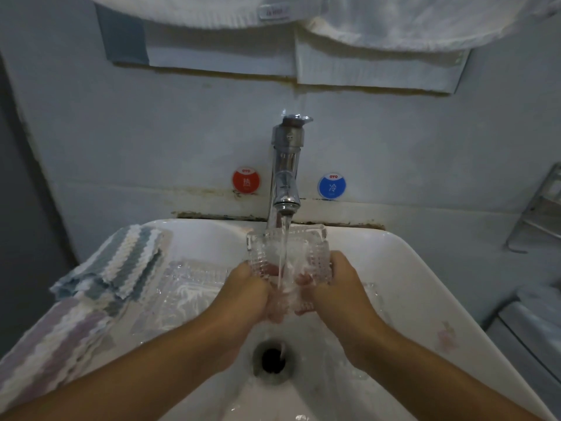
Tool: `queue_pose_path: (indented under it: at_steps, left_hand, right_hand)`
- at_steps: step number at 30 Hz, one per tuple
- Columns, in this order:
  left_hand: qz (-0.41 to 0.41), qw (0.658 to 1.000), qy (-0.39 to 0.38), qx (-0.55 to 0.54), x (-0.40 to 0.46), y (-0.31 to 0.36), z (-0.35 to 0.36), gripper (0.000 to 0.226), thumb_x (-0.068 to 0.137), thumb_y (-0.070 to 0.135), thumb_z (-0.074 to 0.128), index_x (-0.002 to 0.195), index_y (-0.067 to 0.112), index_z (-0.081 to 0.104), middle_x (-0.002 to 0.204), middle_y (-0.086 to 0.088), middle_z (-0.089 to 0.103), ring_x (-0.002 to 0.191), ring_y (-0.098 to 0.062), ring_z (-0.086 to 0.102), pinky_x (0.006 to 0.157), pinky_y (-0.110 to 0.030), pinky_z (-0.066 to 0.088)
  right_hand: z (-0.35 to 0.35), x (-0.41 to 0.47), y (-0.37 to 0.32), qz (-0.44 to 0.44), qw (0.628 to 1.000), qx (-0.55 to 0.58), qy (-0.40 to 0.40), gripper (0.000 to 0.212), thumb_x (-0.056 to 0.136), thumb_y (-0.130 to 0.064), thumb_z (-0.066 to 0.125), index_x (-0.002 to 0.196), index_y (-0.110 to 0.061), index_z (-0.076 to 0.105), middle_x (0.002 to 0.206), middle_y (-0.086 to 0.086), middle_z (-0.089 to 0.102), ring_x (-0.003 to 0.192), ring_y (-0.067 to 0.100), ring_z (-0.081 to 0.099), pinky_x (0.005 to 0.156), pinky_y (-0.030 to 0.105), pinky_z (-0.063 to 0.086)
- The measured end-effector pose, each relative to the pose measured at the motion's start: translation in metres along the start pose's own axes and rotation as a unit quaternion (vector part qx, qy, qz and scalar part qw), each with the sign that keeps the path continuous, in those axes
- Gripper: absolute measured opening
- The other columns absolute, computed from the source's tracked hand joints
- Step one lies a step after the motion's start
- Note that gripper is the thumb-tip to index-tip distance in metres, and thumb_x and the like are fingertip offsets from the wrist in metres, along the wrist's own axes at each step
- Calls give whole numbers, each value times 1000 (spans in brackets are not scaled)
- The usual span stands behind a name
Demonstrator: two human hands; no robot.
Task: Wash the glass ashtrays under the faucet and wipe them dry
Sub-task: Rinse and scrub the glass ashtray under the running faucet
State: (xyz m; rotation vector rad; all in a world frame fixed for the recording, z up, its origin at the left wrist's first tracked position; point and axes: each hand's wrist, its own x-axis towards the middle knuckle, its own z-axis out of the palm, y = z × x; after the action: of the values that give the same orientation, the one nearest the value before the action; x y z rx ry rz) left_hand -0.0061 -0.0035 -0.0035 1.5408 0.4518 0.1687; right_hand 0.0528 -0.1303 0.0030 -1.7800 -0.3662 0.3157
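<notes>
A square clear glass ashtray [288,253] with a studded pattern is held tilted under the running chrome faucet [285,177]. My left hand [249,287] grips its left side and my right hand [334,284] grips its right side, fingers underneath. Water streams onto the ashtray and falls toward the drain [271,358]. A second glass ashtray [188,287] lies in the white sink [409,268], left of my left hand. Another piece of glass [372,291] shows just right of my right hand, mostly hidden.
A blue-and-white striped cloth [121,262] and a purple-and-white striped cloth [51,344] lie over the sink's left rim. White towels [394,22] hang above. A metal rack [540,208] is on the right wall. Red and blue stickers flank the faucet.
</notes>
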Motion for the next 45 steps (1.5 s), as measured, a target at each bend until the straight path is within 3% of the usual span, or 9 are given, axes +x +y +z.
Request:
queue_pose_path:
  at_steps: [7, 12, 16, 19, 27, 30, 33, 40, 45]
  left_hand:
    - [35, 998, 16, 53, -1, -3, 7, 31, 94, -1, 55, 107, 27, 62, 96, -8, 73, 83, -30, 69, 79, -41, 58]
    - [44, 995, 26, 82, -1, -4, 3, 22, 94, -2, 59, 107, 16, 62, 95, -13, 72, 68, -28, 68, 65, -39, 60]
    - [48, 994, 48, 90, -2, 1, -3, 23, 86, 6, 76, 103, 8, 61, 90, -18, 69, 62, -28, 70, 49, -35, 57]
    - [33, 994, 49, 90, -6, 8, -4, 31, 75, 21, 87, 93, 7, 66, 73, -11, 70, 51, -19, 65, 47, -28, 53]
    - [-26, 998, 18, 56, -7, 12, -2, 30, 86, -14, 54, 108, 4, 61, 90, -23, 72, 66, -37, 73, 64, -51, 62]
    - [-14, 998, 25, 62, -8, 11, -1, 18, 87, -8, 66, 95, 9, 63, 75, -16, 73, 59, -32, 71, 57, -42, 61]
    - [-8, 997, 17, 74, -5, 9, -3, 19, 87, 2, 72, 103, 8, 62, 89, -19, 72, 64, -32, 73, 53, -35, 58]
    - [-13, 998, 40, 37, -2, 10, -4, 26, 87, -16, 52, 98, 7, 58, 88, -16, 61, 54, -24, 65, 55, -37, 59]
    - [9, 998, 37, 49, -9, 11, -2, 30, 78, 11, 85, 87, 10, 56, 65, -12, 67, 44, -18, 60, 46, -27, 50]
  right_hand:
    - [1, -5, -2, 25, 998, 62, -10, 18, 78, -16, 85, 89, -25, 73, 76, -7, 77, 67, 8, 74, 61, 26, 60]
    - [0, -2, -2, 38, 999, 34, -7, 22, 89, 5, 64, 90, -16, 72, 76, 0, 76, 62, 12, 71, 60, 27, 60]
    - [3, -4, -3, -7, 999, 21, -41, 22, 91, 0, 60, 94, -18, 73, 85, 3, 77, 76, 20, 75, 71, 37, 63]
    - [3, -7, -5, -29, 996, 9, -87, 24, 91, -2, 62, 100, -21, 72, 88, 0, 77, 77, 16, 74, 66, 29, 61]
    - [4, -1, -3, 13, 999, -8, -40, 24, 86, 7, 60, 91, -15, 69, 69, -3, 72, 56, 6, 65, 55, 24, 54]
    - [4, -3, -5, 5, 999, -4, -41, 14, 83, -1, 75, 84, -14, 70, 65, -1, 72, 52, 6, 64, 51, 22, 52]
    - [2, -3, -7, 16, 999, -4, -46, 16, 87, -2, 73, 80, -16, 70, 62, -2, 71, 50, 6, 62, 50, 22, 51]
    - [4, 0, -3, 32, 997, 40, -50, 25, 91, 6, 59, 105, -13, 66, 82, 3, 74, 61, 10, 66, 55, 26, 54]
    - [4, -1, -4, 13, 998, 25, -53, 31, 85, 9, 57, 102, -14, 68, 86, 9, 74, 60, 11, 64, 57, 28, 53]
